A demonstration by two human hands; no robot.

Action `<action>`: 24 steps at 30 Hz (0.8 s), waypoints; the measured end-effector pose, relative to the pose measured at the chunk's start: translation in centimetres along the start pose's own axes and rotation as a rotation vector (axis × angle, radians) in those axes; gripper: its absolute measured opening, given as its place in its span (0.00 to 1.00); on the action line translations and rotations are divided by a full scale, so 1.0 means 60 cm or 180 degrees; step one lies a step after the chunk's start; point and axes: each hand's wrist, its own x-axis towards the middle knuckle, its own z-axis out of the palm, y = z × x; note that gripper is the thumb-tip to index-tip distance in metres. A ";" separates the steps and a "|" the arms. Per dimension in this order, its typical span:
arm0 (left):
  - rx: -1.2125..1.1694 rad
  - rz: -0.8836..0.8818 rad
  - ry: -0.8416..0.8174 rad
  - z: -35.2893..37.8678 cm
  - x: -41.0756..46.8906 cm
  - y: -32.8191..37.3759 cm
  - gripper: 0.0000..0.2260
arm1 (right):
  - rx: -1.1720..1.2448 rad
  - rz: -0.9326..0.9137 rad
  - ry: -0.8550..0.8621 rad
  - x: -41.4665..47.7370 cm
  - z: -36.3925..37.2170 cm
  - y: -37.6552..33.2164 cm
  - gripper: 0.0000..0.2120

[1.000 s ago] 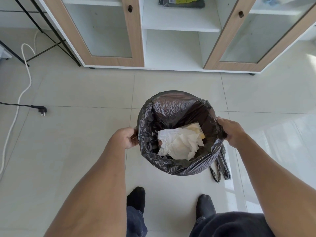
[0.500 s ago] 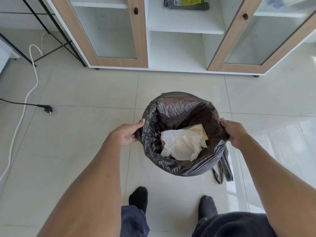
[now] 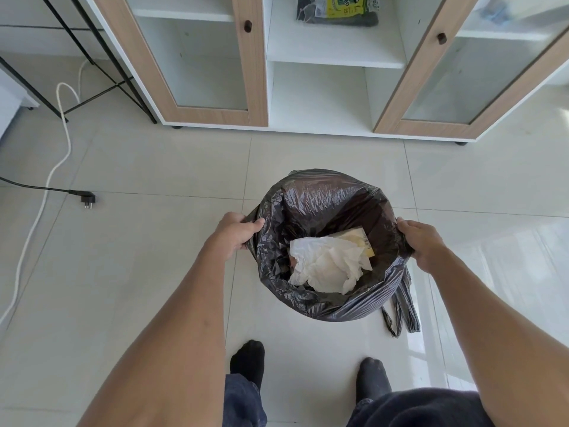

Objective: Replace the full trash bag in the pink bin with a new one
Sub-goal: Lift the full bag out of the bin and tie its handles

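Glossy, crinkled thin black plastic trash bag; crumpled matt paper inside, prob. tissue; floor tiles smooth, glossy.

We look down on a pale tiled floor and what rests on it.

Near the middle we see a black trash bag standing open-mouthed, with a folded black bag flat on the tiles just beside its right side. To the left we find a white cable snaking across the tiles and a black cord ending in a plug. Further back a white cabinet stands on small dark feet, next to a black metal frame. Two dark-socked feet stand nearest us.
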 end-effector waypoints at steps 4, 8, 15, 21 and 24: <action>0.0694 0.0420 0.0299 -0.001 -0.008 0.007 0.08 | -0.0128 -0.0042 0.0006 0.005 -0.001 0.002 0.09; 0.0008 0.0267 0.0139 -0.009 -0.018 0.006 0.08 | -0.0179 -0.0074 0.0006 0.011 -0.004 0.006 0.11; -0.0797 -0.0363 0.0152 -0.016 -0.002 0.005 0.04 | -0.0313 -0.0176 -0.0004 0.019 -0.007 0.014 0.12; -0.0526 -0.0715 -0.0323 -0.014 -0.009 0.012 0.16 | -0.0322 -0.0209 -0.0092 0.019 -0.009 0.017 0.11; -0.0405 -0.0777 -0.0281 -0.019 -0.003 0.005 0.24 | -0.0371 -0.0219 -0.0141 0.022 -0.009 0.023 0.12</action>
